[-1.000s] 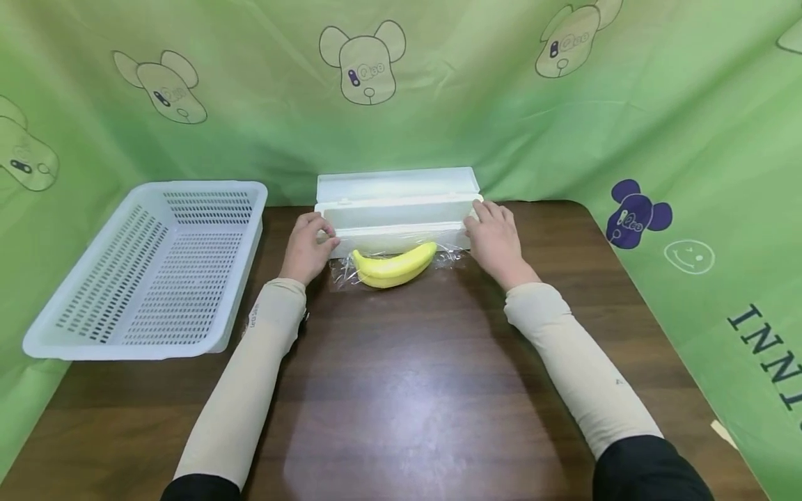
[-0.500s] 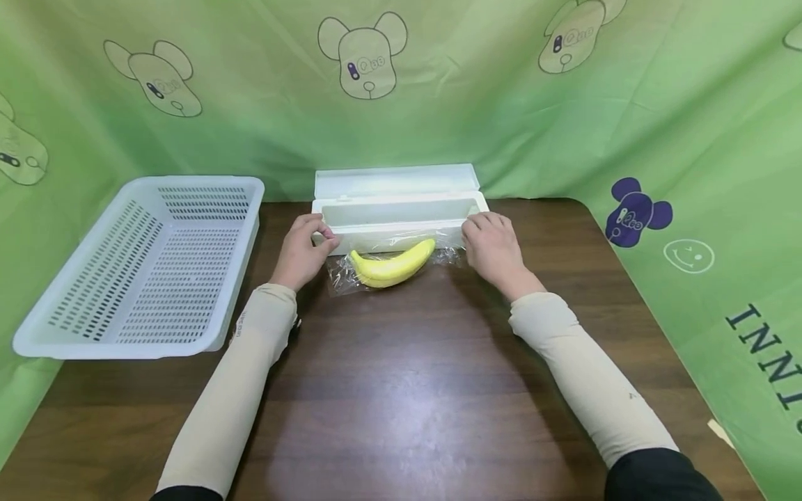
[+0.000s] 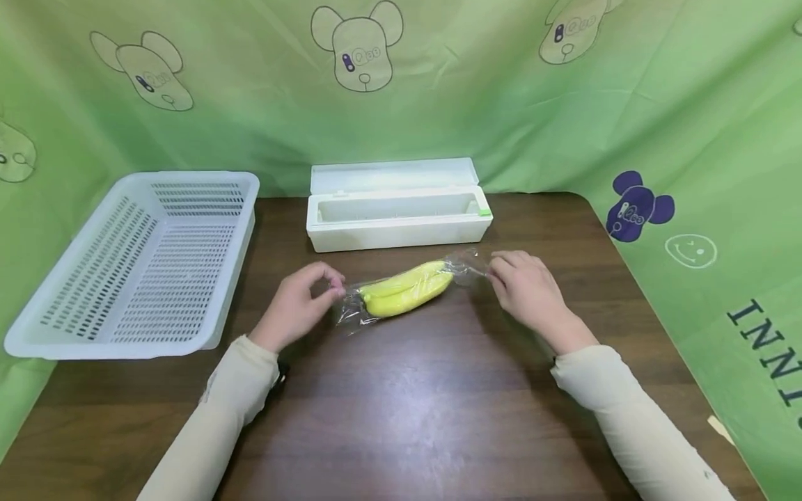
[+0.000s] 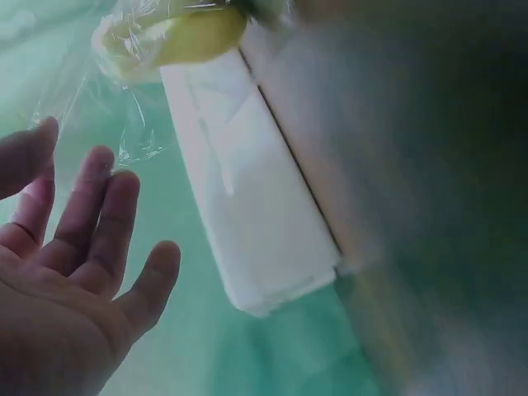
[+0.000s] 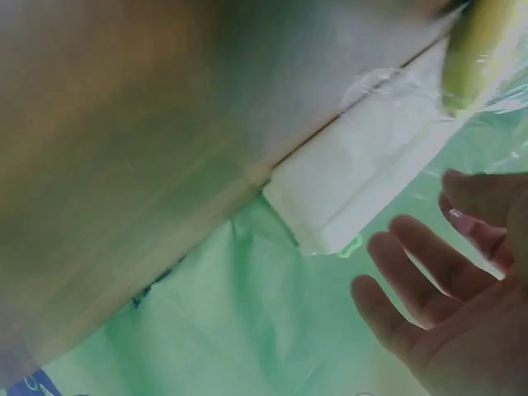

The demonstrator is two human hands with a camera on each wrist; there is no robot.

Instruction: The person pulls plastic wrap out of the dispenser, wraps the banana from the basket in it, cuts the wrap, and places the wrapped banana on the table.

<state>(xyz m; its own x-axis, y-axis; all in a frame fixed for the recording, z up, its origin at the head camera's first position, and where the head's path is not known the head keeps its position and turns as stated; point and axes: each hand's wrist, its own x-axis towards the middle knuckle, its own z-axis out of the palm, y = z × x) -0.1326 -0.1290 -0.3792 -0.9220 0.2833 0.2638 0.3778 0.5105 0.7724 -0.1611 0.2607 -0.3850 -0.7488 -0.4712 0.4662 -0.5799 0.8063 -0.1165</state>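
A yellow banana [image 3: 407, 291] lies on the table in front of a long white box, with clear plastic wrap [image 3: 465, 266] stretched across it. At the left end of the wrap, my left hand [image 3: 296, 306] pinches the film between thumb and index finger, the other fingers loosely extended in the left wrist view. My right hand [image 3: 529, 289] pinches the wrap's right end in the same way. The white cling film dispenser box [image 3: 401, 236] stands behind the banana, apart from both hands, its lid [image 3: 395, 175] raised and a green cutter [image 3: 484, 212] at its right end.
A white slotted plastic basket [image 3: 216, 306] stands at the left of the brown wooden table [image 3: 401, 410]. Green printed cloth [image 3: 250, 104] hangs behind and along both sides. A small pale strip [image 3: 720, 430] lies at the table's right edge.
Both hands have drawn back from the box toward the person, bringing the wrap and banana along. The right hand has also shifted right. The film now covers the banana, and the box stands free.
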